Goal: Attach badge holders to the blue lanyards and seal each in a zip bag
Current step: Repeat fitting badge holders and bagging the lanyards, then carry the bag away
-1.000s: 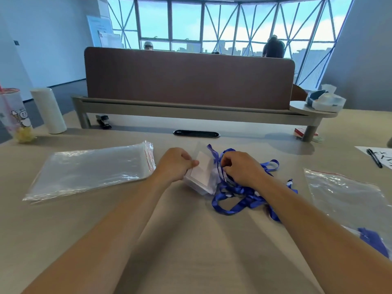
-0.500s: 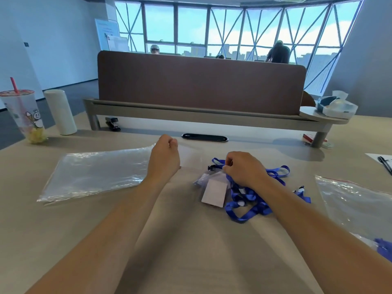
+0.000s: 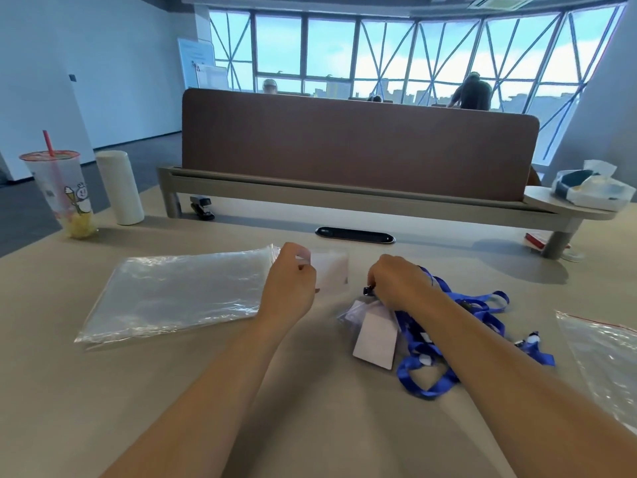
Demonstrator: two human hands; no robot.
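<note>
My left hand [image 3: 289, 281] pinches a clear badge holder [image 3: 329, 270] and holds it up just above the table, right of the stack of clear zip bags [image 3: 179, 294]. My right hand [image 3: 396, 284] grips the black clip of a blue lanyard [image 3: 368, 290], resting on the tangled pile of blue lanyards [image 3: 434, 353]. More badge holders with white cards [image 3: 374, 336] lie under and in front of that hand.
Another zip bag [image 3: 606, 353] lies at the right edge. A drink cup with a straw [image 3: 63, 194] and a white cylinder [image 3: 120, 188] stand far left. A brown divider on a raised shelf [image 3: 344, 194] closes off the back, with a stapler [image 3: 201, 207] beneath.
My left hand has let go of the holder stack, moved up and left, and now lifts a single badge holder. My right hand stays on the lanyards, now at a clip.
</note>
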